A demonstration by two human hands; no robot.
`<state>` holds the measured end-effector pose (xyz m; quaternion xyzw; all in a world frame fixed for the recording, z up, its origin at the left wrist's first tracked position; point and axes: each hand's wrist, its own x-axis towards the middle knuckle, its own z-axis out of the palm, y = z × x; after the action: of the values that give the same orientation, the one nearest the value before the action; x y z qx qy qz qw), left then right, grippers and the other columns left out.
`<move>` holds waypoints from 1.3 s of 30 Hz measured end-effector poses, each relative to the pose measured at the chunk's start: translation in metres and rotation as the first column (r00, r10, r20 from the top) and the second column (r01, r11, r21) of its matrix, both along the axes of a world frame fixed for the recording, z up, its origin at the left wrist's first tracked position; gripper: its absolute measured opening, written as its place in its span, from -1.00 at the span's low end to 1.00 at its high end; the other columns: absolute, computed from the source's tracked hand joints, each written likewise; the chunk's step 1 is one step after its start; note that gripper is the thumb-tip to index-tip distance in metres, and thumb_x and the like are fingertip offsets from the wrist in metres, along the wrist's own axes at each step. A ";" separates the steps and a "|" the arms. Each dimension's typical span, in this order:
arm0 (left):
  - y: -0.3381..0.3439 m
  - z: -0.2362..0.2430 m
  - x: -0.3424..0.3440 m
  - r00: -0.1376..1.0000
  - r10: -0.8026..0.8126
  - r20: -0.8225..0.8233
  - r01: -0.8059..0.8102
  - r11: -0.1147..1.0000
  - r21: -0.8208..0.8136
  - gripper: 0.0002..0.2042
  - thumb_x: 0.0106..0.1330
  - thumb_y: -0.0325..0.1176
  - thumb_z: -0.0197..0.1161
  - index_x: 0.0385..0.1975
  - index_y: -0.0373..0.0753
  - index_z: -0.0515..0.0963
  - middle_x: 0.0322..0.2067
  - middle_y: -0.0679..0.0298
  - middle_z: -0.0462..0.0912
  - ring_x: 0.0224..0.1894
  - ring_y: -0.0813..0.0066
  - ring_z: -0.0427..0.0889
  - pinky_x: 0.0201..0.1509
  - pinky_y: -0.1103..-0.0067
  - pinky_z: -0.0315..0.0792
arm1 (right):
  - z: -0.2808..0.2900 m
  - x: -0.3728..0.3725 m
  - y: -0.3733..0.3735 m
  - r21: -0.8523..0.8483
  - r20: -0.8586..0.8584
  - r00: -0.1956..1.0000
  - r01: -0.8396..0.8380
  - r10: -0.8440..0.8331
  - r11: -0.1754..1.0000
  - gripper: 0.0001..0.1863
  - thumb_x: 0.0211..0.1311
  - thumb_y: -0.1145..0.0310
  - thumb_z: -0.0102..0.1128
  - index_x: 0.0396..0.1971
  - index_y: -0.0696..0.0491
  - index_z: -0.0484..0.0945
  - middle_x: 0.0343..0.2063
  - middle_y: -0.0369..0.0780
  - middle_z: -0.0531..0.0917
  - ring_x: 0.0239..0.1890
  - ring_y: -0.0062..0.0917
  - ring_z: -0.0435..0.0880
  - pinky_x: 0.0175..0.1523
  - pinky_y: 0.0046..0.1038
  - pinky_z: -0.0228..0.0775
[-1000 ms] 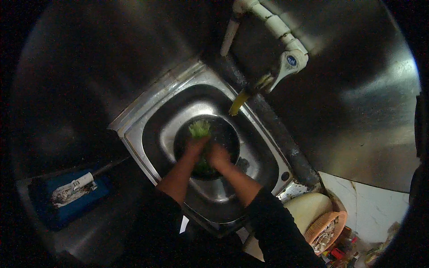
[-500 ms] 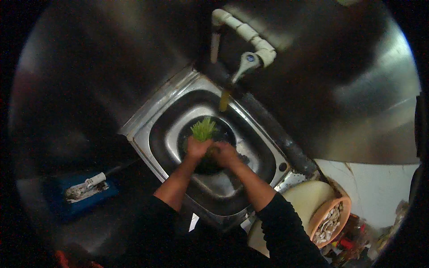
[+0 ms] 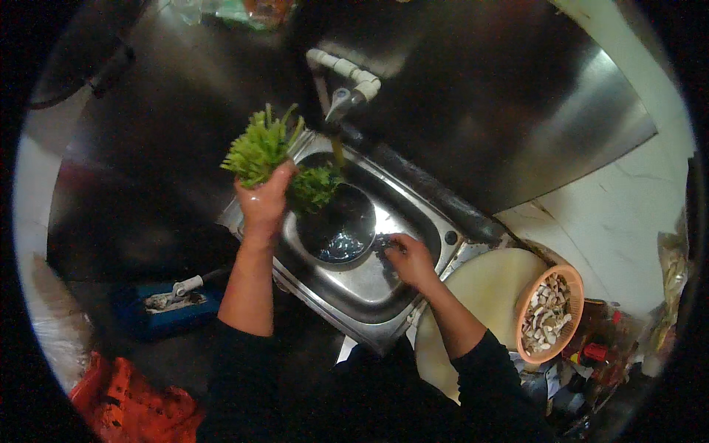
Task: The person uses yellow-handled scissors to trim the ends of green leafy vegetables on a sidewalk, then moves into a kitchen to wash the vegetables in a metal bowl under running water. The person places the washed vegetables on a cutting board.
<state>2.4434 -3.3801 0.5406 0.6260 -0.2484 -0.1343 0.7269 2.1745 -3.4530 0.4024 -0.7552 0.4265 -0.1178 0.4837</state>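
My left hand [image 3: 264, 199] is closed round a bunch of leafy greens [image 3: 255, 151], raised over the sink's left corner. Its pale cut stalks point up and away, while the dark green leaves hang on the right side of my fist. Below sits a round metal bowl [image 3: 314, 230] with water in its bottom, inside the stainless steel sink [image 3: 362, 304]. My right hand [image 3: 412, 260] is low over the sink's right part, fingers curled beside a small dark patch. Whether it holds anything is hidden.
A white pipe with a tap [image 3: 340, 100] stands behind the sink, with a yellowish spout piece hanging below. To the right, an orange basket [image 3: 522, 336] of chopped pale pieces rests on a round board [image 3: 473, 295]. A red bag [image 3: 133, 402] lies lower left, near a blue object [image 3: 133, 314].
My left hand has lifted the greens out of the bowl, up and to the left. My right hand has parted from it and moved right. The view has shifted too.
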 end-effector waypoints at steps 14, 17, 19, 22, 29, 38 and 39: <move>0.041 -0.033 -0.014 0.971 0.189 -0.148 -0.195 0.980 -0.025 -0.73 0.12 -0.58 0.27 -0.16 -0.34 0.49 -0.37 0.29 0.60 -0.36 0.49 0.58 -0.24 0.53 0.49 | -0.017 0.007 0.028 0.015 -0.068 0.991 -0.118 0.119 0.993 -0.55 0.10 0.31 0.19 0.02 0.14 0.48 -0.06 0.01 0.58 0.00 -0.13 0.55 0.12 -0.26 0.37; 0.053 -0.059 -0.020 0.953 0.180 -0.242 -0.185 0.983 0.001 -0.73 0.11 -0.60 0.27 -0.17 -0.33 0.47 -0.39 0.28 0.58 -0.38 0.48 0.58 -0.26 0.53 0.48 | -0.045 0.033 0.024 -0.141 -0.074 0.983 -0.175 0.166 0.974 -0.58 0.09 0.33 0.22 -0.02 0.11 0.50 -0.10 -0.01 0.57 -0.04 -0.14 0.56 0.08 -0.25 0.40; 0.062 -0.070 -0.024 0.920 0.240 -0.309 -0.240 0.970 0.038 -0.74 0.12 -0.60 0.26 -0.18 -0.34 0.47 -0.40 0.26 0.58 -0.37 0.47 0.57 -0.27 0.53 0.47 | -0.069 0.054 0.021 -0.143 -0.133 0.973 -0.207 0.189 0.968 -0.55 0.04 0.36 0.22 -0.01 0.14 0.48 -0.06 0.01 0.55 -0.02 -0.09 0.54 0.09 -0.21 0.39; 0.077 -0.081 -0.028 0.892 0.239 -0.383 -0.208 0.971 0.122 -0.74 0.12 -0.60 0.25 -0.18 -0.34 0.46 -0.41 0.26 0.58 -0.38 0.48 0.57 -0.26 0.53 0.47 | -0.107 0.094 0.012 -0.217 -0.196 0.941 -0.317 0.277 0.923 -0.58 0.01 0.39 0.19 -0.07 0.17 0.47 -0.10 0.04 0.53 -0.04 -0.09 0.52 0.07 -0.15 0.40; 0.099 -0.111 -0.035 0.882 0.171 -0.440 -0.111 0.981 0.159 -0.68 0.11 -0.65 0.24 -0.11 -0.35 0.43 -0.33 0.22 0.57 -0.38 0.43 0.58 -0.26 0.49 0.51 | -0.172 0.152 0.015 0.018 -0.393 0.842 -0.394 0.369 0.919 -0.69 0.13 0.25 0.11 -0.19 0.11 0.57 -0.21 -0.01 0.61 -0.12 -0.11 0.58 0.03 -0.16 0.42; 0.103 -0.143 -0.033 0.849 0.109 -0.517 -0.061 0.992 0.110 -0.66 0.13 -0.64 0.23 -0.06 -0.35 0.45 -0.28 0.24 0.58 -0.30 0.46 0.59 -0.19 0.50 0.53 | -0.150 0.142 0.014 0.169 0.026 0.938 -0.344 0.345 0.924 -0.71 0.25 0.26 0.00 -0.20 0.11 0.61 -0.37 -0.04 0.65 -0.28 -0.23 0.65 -0.18 -0.30 0.48; 0.103 -0.142 -0.031 0.840 0.149 -0.522 -0.081 0.985 0.151 -0.66 0.13 -0.64 0.23 -0.06 -0.35 0.45 -0.26 0.24 0.58 -0.29 0.46 0.59 -0.18 0.50 0.53 | -0.131 0.136 0.016 0.332 0.168 0.972 -0.214 0.166 0.919 -0.71 0.26 0.28 0.00 -0.16 0.10 0.60 -0.38 -0.04 0.65 -0.28 -0.25 0.65 -0.18 -0.33 0.48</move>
<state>2.4125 -3.2775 0.3985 0.6218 0.0090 -0.2733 0.7339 2.3104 -3.4366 0.2718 -0.6857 0.3312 -0.0443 0.6467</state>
